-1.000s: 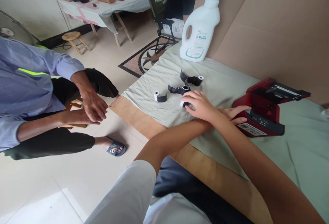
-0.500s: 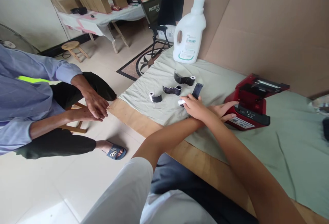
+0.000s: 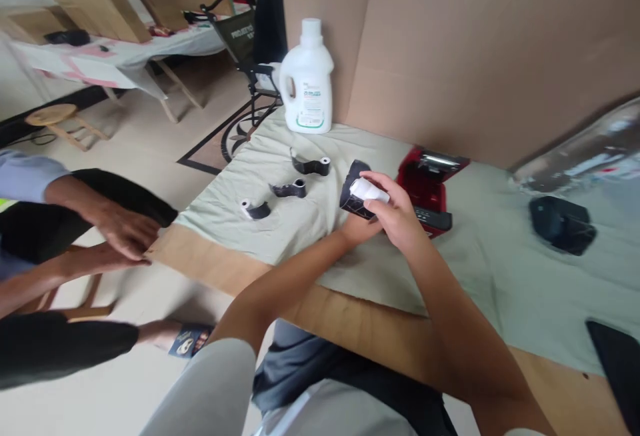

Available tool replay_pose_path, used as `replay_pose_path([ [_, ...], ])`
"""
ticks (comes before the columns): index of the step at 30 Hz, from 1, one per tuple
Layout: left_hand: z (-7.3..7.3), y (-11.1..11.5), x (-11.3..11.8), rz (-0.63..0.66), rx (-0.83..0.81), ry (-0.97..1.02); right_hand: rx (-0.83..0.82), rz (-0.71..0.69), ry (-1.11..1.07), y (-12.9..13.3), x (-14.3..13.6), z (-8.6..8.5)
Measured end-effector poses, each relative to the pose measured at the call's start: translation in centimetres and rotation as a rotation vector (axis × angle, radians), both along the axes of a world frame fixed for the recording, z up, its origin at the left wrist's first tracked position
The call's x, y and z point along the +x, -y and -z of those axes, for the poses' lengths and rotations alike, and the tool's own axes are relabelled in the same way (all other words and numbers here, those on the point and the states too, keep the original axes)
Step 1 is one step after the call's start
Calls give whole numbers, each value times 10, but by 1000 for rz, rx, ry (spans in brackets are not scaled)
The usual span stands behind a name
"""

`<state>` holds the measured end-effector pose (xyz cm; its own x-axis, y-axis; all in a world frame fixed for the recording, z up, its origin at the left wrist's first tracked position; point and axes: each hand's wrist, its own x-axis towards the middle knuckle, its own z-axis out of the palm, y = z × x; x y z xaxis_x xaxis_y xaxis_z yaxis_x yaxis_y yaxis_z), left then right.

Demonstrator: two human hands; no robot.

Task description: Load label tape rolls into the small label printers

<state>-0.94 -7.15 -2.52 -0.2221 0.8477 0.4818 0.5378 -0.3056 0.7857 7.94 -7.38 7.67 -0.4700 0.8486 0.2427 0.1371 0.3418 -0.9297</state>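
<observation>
My right hand (image 3: 393, 209) grips a white roll with a dark printed strip (image 3: 354, 191), lifted above the cloth. Below and behind it is my left hand (image 3: 361, 228), beside the red device (image 3: 423, 189); its fingers are mostly hidden. The red device stands with its lid raised, partly covered by my right hand. Three more rolls with dark curled strips lie to the left: one at the back (image 3: 311, 165), one in the middle (image 3: 290, 189) and one nearer the front (image 3: 256, 210).
A white jug (image 3: 310, 83) stands at the back by a cardboard wall (image 3: 450, 43). On the right are a black object (image 3: 563, 225), a dark flat item (image 3: 617, 369) and clear plastic packaging (image 3: 585, 146). A seated person's hands (image 3: 123, 236) are at the left.
The view has turned right. My right hand has lifted the roll and its strip off the cloth and moved toward the red device. My left hand now sits lower, behind the roll.
</observation>
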Motion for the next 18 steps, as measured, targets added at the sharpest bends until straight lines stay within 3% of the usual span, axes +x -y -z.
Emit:
replay_pose_path([
  [3, 3, 1, -1, 91, 161, 92, 33, 39, -10, -3, 26, -12],
  [8, -7, -6, 1, -12, 387, 104, 6, 170, 19, -4, 44, -7],
  [13, -27, -7, 15, -132, 447, 74, -29, 180, 1, -7, 49, -7],
  [18, -53, 0, 22, -151, 429, -187, 17, 184, -56, -19, 67, -12],
])
